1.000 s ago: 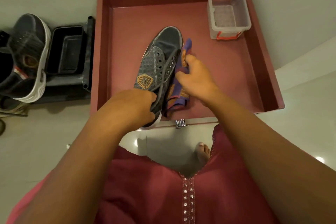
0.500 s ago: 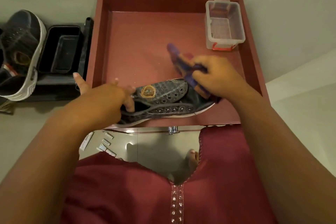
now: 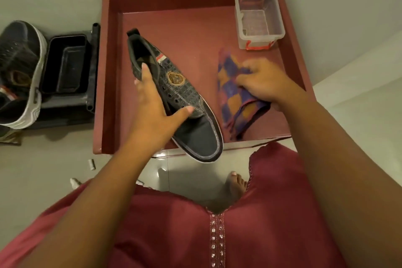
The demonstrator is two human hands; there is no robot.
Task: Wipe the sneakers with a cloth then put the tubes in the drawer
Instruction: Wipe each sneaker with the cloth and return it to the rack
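Note:
A dark grey sneaker (image 3: 180, 95) with a gold emblem is held above the open red drawer (image 3: 104, 85), heel away from me and toe over the drawer's front edge. My left hand (image 3: 154, 111) holds it, fingers inside the opening and thumb across the lace eyelets. My right hand (image 3: 263, 81) grips a purple-and-orange checked cloth (image 3: 233, 98), which hangs onto the drawer floor to the right of the shoe, apart from it. Small white tubes (image 3: 91, 164) lie on the floor in front of the drawer's left corner.
A second dark sneaker (image 3: 19, 72) with a white sole lies at the far left beside a black tray (image 3: 65, 65) on a dark rack. A clear plastic box (image 3: 258, 17) stands in the drawer's back right corner. My bare foot (image 3: 236, 183) is below the drawer front.
The sneaker has been turned from lying crosswise to heel away, toe toward me. My right hand with the cloth has come off the shoe and moved to the right.

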